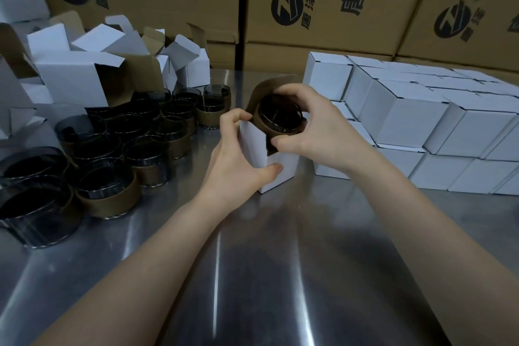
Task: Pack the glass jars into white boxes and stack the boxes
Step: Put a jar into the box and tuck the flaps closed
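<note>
At the table's middle stands an open white box (pixel 255 146) with brown inner flaps. My left hand (pixel 238 160) grips its left side, thumb on the front face and fingers at the top edge. My right hand (pixel 311 132) holds a dark glass jar (pixel 279 114) in a brown paper sleeve, tilted at the box's mouth, partly inside. Several more sleeved glass jars (pixel 132 135) crowd the left of the table. Closed white boxes (pixel 415 121) sit stacked in two layers on the right.
Open, unfilled white boxes (pixel 70 78) are heaped at the back left behind the jars. Large printed brown cartons (pixel 323 0) wall off the back. The steel table (pixel 266 261) reflects light in front of my arms.
</note>
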### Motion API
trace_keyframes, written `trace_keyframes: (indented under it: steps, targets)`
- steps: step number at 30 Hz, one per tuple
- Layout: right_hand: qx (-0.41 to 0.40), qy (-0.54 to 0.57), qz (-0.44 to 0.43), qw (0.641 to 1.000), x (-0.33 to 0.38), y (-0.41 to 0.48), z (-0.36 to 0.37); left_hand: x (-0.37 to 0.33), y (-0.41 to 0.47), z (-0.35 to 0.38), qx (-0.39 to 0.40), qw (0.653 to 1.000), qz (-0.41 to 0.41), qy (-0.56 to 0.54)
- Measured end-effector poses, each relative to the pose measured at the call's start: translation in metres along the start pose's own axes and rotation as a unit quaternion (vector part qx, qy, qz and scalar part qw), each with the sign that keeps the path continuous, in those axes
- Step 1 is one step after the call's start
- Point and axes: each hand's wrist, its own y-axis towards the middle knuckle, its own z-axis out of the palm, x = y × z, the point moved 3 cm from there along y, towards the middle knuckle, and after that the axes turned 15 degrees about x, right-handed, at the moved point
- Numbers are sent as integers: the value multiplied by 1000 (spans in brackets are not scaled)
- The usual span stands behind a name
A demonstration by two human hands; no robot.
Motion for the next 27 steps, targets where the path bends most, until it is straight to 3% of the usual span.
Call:
trace_keyframes:
  steps: [6, 14, 27]
  targets:
    - [44, -135, 27, 990, 6, 10, -4, 1, -1, 0, 5, 1000, 7, -8]
    - [94, -312, 35, 945, 22, 23, -3, 4, 0, -1, 10, 1000, 6, -13]
    - [231, -422, 129, 867, 38, 51, -3, 4, -1, -2, 33, 999, -1, -13]
